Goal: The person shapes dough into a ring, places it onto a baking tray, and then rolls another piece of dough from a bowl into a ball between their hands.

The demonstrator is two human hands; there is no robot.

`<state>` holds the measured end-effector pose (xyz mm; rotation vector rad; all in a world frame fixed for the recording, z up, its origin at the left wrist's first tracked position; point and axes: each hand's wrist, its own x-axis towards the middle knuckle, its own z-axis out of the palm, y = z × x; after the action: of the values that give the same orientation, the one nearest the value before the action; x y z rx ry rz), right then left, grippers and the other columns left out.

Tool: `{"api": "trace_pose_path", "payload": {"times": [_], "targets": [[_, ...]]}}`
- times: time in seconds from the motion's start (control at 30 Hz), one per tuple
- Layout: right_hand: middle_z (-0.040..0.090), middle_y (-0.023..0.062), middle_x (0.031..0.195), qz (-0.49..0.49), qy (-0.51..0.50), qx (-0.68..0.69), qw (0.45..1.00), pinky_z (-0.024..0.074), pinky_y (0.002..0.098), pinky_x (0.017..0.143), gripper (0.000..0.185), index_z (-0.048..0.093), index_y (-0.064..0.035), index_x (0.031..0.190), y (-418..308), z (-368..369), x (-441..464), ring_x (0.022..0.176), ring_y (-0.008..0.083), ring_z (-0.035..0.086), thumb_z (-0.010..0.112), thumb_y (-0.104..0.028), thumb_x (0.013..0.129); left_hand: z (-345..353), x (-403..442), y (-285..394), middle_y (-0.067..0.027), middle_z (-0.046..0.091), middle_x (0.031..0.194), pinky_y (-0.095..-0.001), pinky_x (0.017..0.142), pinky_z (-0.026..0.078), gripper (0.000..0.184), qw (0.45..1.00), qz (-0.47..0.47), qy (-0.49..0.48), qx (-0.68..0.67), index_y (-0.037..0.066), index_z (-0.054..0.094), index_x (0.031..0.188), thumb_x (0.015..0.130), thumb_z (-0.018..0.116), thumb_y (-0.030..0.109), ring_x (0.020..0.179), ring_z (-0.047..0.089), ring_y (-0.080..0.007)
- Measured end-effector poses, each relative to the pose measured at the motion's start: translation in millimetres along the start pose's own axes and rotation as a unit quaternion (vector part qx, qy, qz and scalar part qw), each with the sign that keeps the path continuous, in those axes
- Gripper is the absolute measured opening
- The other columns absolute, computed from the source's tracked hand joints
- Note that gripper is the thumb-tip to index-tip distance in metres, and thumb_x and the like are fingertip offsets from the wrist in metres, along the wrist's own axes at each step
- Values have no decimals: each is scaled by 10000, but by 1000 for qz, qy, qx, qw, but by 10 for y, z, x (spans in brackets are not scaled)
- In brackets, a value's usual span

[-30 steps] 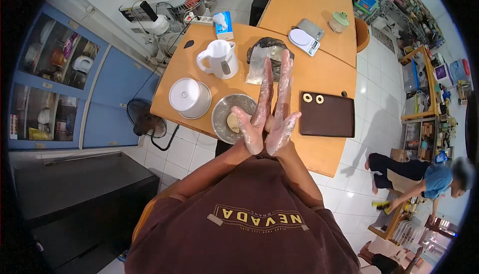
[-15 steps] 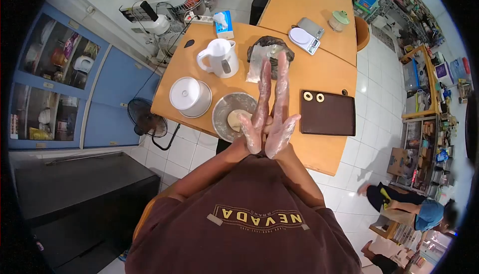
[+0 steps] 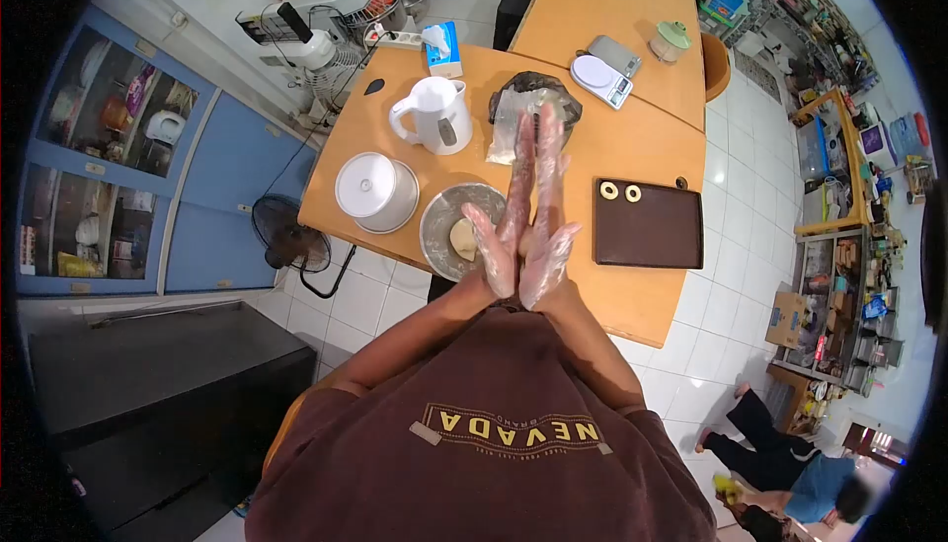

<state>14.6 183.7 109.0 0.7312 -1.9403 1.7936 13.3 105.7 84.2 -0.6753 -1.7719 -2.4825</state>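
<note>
My left hand (image 3: pixel 504 231) and my right hand (image 3: pixel 546 236), both in clear plastic gloves, are held palm to palm above the table's near edge. Their fingers stretch forward, thumbs apart. A pale piece of dough (image 3: pixel 530 245) shows slightly between the palms, mostly hidden by them. Just left of my left hand, a metal bowl (image 3: pixel 435 224) holds a larger lump of dough (image 3: pixel 463 239). Beyond my fingertips lies a clear plastic bag of white powder (image 3: pixel 504 132) against a black plastic bag (image 3: pixel 568 108).
Right of my hands sits a dark baking tray (image 3: pixel 647 236) with two dough rings (image 3: pixel 621 192). A lidded white tub (image 3: pixel 375 192), a white electric kettle (image 3: pixel 436 117), a tissue box (image 3: pixel 443 53) and a kitchen scale (image 3: pixel 600 81) stand around. Another person (image 3: pixel 805 478) is at lower right.
My right hand has shifted slightly left and back against my left, its thumb drawn in. The person at lower right has moved down the frame.
</note>
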Motion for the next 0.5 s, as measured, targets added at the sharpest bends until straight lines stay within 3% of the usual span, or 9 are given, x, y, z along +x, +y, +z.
{"api": "trace_pose_path", "payload": {"times": [0.1,0.13,0.23,0.37,0.5], "targets": [[29,181,1736,11,11,-40,999,-169,566,1210,1016,112,-43,1659,134,-8,-3,1598,382,-55,5,-780,969,67,-77,180,-56,-67,1747,-453,1277,-17,1168,989,-34,-13,-145,112,-49,1669,832,-32,927,1604,-45,-271],[24,180,1737,15,2,-57,998,-174,568,1207,1017,111,-44,1660,137,-18,-7,1597,381,-60,3,-781,968,106,24,261,-80,13,1745,-486,1285,25,1201,982,-10,21,-186,69,6,1666,844,59,943,1600,28,-296],[4,190,1734,77,-27,-43,996,-175,560,1210,1020,94,-35,1659,228,-6,-128,1594,387,-77,7,-780,969,124,179,475,-83,14,1744,-472,1286,10,1206,958,21,65,-278,64,7,1666,844,71,945,1601,23,-290],[8,189,1734,75,-45,-20,996,-130,550,1226,1030,75,-34,1658,125,76,-215,1596,377,-58,2,-789,962,-40,78,268,-89,-73,1742,-485,1276,-18,1206,997,-25,27,-65,64,-50,1659,834,15,941,1600,-17,-299],[12,188,1734,42,13,-6,999,-84,540,1242,1040,57,-32,1658,123,18,-112,1598,368,-38,-2,-798,956,-107,-76,-104,-119,-145,1733,-484,1262,-71,1156,997,19,-65,26,43,-87,1649,863,-59,891,1598,-115,-285]]}}
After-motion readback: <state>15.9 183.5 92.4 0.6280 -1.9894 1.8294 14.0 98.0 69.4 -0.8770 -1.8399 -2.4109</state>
